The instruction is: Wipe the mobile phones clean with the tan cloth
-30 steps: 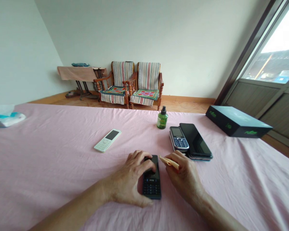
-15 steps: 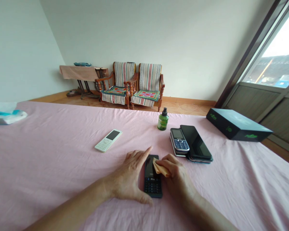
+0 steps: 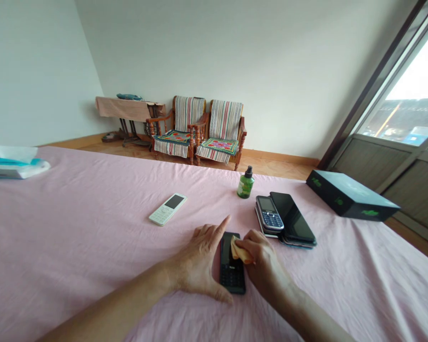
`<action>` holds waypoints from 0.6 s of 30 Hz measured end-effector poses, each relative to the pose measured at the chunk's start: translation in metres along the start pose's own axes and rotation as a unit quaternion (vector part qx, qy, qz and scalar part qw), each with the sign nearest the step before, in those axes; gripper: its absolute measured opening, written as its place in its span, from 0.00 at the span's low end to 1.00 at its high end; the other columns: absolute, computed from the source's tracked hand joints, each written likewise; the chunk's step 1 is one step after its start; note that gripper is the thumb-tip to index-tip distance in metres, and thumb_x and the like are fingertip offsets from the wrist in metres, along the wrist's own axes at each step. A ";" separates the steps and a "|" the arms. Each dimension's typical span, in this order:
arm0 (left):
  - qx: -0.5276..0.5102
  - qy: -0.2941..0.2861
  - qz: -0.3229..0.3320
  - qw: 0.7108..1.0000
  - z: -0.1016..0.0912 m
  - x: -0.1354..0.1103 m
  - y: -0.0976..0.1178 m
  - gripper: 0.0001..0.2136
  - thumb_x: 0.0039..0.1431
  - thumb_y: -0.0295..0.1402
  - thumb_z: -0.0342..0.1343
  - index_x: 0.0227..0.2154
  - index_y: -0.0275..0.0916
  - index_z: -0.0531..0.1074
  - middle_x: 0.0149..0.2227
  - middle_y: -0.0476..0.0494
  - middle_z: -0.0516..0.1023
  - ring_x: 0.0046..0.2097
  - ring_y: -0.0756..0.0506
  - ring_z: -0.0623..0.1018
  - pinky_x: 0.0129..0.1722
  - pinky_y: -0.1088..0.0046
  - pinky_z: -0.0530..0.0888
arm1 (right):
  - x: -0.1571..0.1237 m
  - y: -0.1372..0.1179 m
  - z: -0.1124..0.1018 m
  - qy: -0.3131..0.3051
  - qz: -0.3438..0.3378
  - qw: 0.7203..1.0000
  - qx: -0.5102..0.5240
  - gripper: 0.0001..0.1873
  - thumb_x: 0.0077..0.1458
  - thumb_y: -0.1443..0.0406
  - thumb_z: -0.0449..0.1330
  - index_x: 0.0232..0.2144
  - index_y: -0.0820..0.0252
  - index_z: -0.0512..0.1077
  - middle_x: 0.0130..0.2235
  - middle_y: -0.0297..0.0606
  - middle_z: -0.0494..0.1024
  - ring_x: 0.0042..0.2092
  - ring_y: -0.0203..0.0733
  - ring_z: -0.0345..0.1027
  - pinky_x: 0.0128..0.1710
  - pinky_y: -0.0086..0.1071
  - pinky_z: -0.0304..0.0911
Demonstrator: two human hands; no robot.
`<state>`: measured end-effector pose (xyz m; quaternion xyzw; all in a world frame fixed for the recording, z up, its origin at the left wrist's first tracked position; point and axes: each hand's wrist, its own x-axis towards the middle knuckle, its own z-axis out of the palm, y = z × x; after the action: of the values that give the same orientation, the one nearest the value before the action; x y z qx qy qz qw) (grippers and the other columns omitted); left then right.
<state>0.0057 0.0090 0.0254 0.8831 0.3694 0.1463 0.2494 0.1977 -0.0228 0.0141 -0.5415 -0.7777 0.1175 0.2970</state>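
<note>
A black keypad phone (image 3: 231, 275) lies face up on the pink cloth (image 3: 103, 213) in front of me. Along its left side rests my left hand (image 3: 203, 261), thumb and fingers spread apart around the phone's edge. My right hand (image 3: 262, 254) pinches a folded yellow cloth (image 3: 240, 254) and presses it on the phone's screen, covering part of it. A white keypad phone (image 3: 168, 209) lies farther off to the left. To the right, a dark blue keypad phone (image 3: 270, 213) tops a small stack, beside a second stack with a black smartphone (image 3: 293, 216) on top.
A green spray bottle (image 3: 246, 184) stands upright beyond the phones. At the right edge sits a black box (image 3: 349, 194); a tissue pack (image 3: 17, 164) lies far left. Two wooden armchairs (image 3: 223, 123) and a cloth-draped sewing table (image 3: 126, 108) stand by the wall.
The whole view has shifted and tilted slightly. Both hands keep nearly the same pose around the black phone, with the yellow cloth still on its screen.
</note>
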 end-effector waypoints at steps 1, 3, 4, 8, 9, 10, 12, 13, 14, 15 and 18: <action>-0.002 0.004 0.002 1.000 0.000 0.000 0.000 0.66 0.30 0.49 0.70 0.65 0.42 0.28 0.62 0.28 0.55 0.61 0.26 0.58 0.58 0.42 0.52 | 0.006 0.000 0.001 0.002 -0.001 1.000 -0.017 0.15 0.51 0.80 0.54 0.26 0.60 0.75 0.30 0.37 0.69 0.33 0.39 0.63 0.31 0.29 0.55; -0.008 0.012 0.007 1.000 0.001 0.000 -0.001 0.66 0.30 0.48 0.70 0.65 0.43 0.28 0.61 0.29 0.56 0.60 0.27 0.59 0.58 0.43 0.52 | 0.016 -0.004 0.005 0.007 -0.007 0.999 -0.039 0.15 0.52 0.80 0.54 0.27 0.60 0.75 0.31 0.37 0.69 0.34 0.39 0.63 0.32 0.30 0.55; -0.011 0.016 0.009 1.000 0.001 0.000 -0.001 0.66 0.30 0.48 0.70 0.65 0.43 0.27 0.61 0.30 0.57 0.60 0.27 0.60 0.58 0.43 0.53 | 0.020 -0.006 0.008 0.009 -0.012 0.999 -0.045 0.14 0.52 0.80 0.55 0.27 0.60 0.75 0.31 0.37 0.69 0.35 0.39 0.63 0.33 0.30 0.55; -0.013 0.023 0.010 1.000 0.001 -0.001 0.000 0.66 0.30 0.49 0.69 0.65 0.43 0.26 0.61 0.30 0.58 0.60 0.27 0.60 0.57 0.42 0.53 | 0.026 -0.013 0.017 0.013 -0.044 0.998 -0.043 0.12 0.54 0.78 0.56 0.30 0.60 0.75 0.33 0.37 0.68 0.37 0.41 0.62 0.35 0.30 0.56; -0.013 0.025 0.009 1.000 0.001 -0.001 0.000 0.66 0.30 0.49 0.69 0.65 0.43 0.27 0.60 0.30 0.58 0.59 0.27 0.61 0.57 0.42 0.53 | 0.025 -0.012 0.017 0.013 -0.048 0.998 -0.042 0.12 0.54 0.78 0.56 0.30 0.60 0.75 0.33 0.37 0.68 0.37 0.41 0.62 0.35 0.30 0.56; -0.012 0.026 0.007 1.000 0.001 0.000 0.000 0.66 0.30 0.49 0.69 0.65 0.43 0.27 0.60 0.30 0.59 0.59 0.27 0.61 0.57 0.42 0.54 | 0.024 -0.010 0.016 0.011 -0.047 0.998 -0.042 0.13 0.54 0.78 0.56 0.30 0.60 0.75 0.33 0.37 0.68 0.37 0.41 0.62 0.35 0.30 0.56; -0.009 0.026 0.004 1.000 0.001 0.000 0.000 0.66 0.30 0.49 0.69 0.65 0.43 0.28 0.60 0.30 0.59 0.59 0.28 0.61 0.57 0.42 0.54 | 0.020 -0.004 0.012 0.009 -0.032 0.998 -0.046 0.15 0.52 0.81 0.55 0.29 0.60 0.75 0.32 0.38 0.68 0.36 0.40 0.62 0.35 0.30 0.56; -0.007 0.024 0.003 1.000 0.002 0.000 0.000 0.66 0.29 0.49 0.69 0.65 0.42 0.28 0.60 0.29 0.58 0.59 0.28 0.61 0.57 0.42 0.53 | 0.018 -0.001 0.010 0.010 -0.022 0.998 -0.049 0.15 0.50 0.81 0.54 0.29 0.60 0.75 0.32 0.38 0.68 0.36 0.40 0.62 0.34 0.30 0.56; -0.005 0.021 0.002 1.000 0.002 0.001 0.001 0.65 0.29 0.49 0.70 0.65 0.42 0.29 0.60 0.29 0.58 0.59 0.27 0.61 0.57 0.42 0.53 | 0.017 0.000 0.009 0.013 -0.014 0.998 -0.054 0.16 0.50 0.82 0.54 0.28 0.61 0.75 0.31 0.38 0.68 0.35 0.40 0.62 0.34 0.30 0.56; -0.003 0.018 0.000 1.000 0.002 0.001 0.001 0.65 0.29 0.49 0.70 0.65 0.41 0.30 0.60 0.29 0.58 0.59 0.27 0.61 0.57 0.42 0.53 | 0.017 0.000 0.008 0.018 -0.011 0.998 -0.058 0.16 0.50 0.82 0.54 0.27 0.61 0.74 0.31 0.38 0.68 0.35 0.40 0.61 0.34 0.30 0.56; 0.007 0.006 -0.017 1.000 0.001 0.001 0.002 0.63 0.29 0.50 0.69 0.65 0.38 0.36 0.60 0.29 0.58 0.60 0.27 0.59 0.58 0.43 0.53 | 0.018 -0.008 0.012 0.027 -0.029 0.998 -0.056 0.14 0.53 0.80 0.54 0.28 0.60 0.74 0.32 0.37 0.68 0.36 0.40 0.62 0.34 0.30 0.56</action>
<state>0.0081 0.0084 0.0260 0.8775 0.3873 0.1441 0.2433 0.1805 -0.0082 0.0144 -0.5377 -0.7899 0.0503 0.2903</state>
